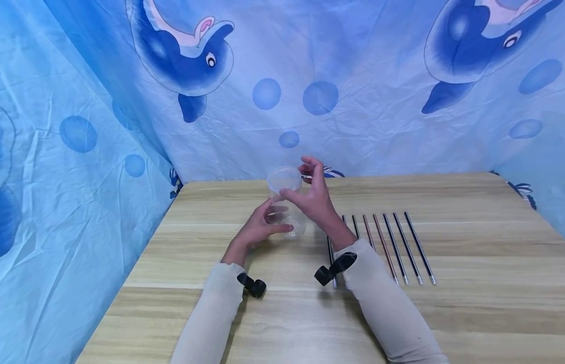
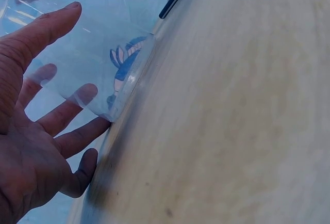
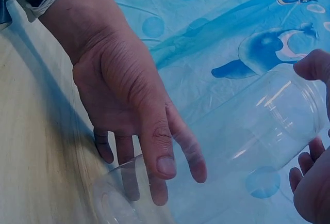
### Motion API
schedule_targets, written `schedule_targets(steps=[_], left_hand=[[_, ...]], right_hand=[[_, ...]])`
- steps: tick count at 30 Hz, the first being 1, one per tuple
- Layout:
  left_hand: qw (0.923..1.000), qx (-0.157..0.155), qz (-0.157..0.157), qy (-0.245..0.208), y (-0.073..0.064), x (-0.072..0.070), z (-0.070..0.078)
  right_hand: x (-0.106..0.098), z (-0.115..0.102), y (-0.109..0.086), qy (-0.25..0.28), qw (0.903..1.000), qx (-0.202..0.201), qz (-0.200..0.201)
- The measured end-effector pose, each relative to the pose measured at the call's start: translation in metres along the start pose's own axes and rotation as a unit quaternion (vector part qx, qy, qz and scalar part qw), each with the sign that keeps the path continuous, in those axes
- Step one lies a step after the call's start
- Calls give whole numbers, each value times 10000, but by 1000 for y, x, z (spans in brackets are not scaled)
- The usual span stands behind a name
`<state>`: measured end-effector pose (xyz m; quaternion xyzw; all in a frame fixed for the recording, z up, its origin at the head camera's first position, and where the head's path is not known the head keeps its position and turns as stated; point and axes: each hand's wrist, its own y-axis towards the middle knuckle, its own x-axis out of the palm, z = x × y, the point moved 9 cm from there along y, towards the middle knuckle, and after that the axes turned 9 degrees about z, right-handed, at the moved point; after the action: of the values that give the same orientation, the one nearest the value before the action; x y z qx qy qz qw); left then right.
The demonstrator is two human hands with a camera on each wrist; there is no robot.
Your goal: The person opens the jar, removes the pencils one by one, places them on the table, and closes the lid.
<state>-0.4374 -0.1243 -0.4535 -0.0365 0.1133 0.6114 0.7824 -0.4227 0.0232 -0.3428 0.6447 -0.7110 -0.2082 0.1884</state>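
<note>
A clear plastic jar [image 1: 284, 178] stands near the middle of the table, its wide round mouth uppermost. Whether a lid covers the mouth, I cannot tell. My left hand [image 1: 257, 226] holds the jar low down, thumb on the near side and spread fingers behind, seen through the wall in the left wrist view. Up at the rim, my right hand [image 1: 314, 194] grips the jar, its thumb in front and fingers on the far right side. In the right wrist view the jar's neck [image 3: 294, 95] lies between that thumb and the curled fingers.
Several pencils [image 1: 420, 247], dark and reddish-brown with pale ends, lie side by side to the right of the jar. My right forearm passes over some of them. A blue dolphin-printed cloth [image 1: 287, 60] hangs behind the wooden table [image 1: 173, 303] and along its sides.
</note>
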Motion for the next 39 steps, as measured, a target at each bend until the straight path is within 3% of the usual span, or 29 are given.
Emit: schedule_targets(steps=[11, 18, 25, 28, 39], left_hand=[[10000, -3, -87, 23, -2, 2, -1], [9997, 34, -228, -29, 0, 5, 4], [9996, -33, -280, -53, -1, 6, 11], [9998, 4, -181, -2, 1, 3, 3], [9998, 106, -89, 117, 1, 0, -2]], right_hand=[[3, -1, -2, 532, 9973, -73, -501], [1, -4, -1, 344, 9986, -105, -382], [-1, -41, -9, 206, 9992, 52, -337], [0, -41, -10, 157, 9992, 75, -366], [4, -42, -13, 193, 9993, -59, -315]])
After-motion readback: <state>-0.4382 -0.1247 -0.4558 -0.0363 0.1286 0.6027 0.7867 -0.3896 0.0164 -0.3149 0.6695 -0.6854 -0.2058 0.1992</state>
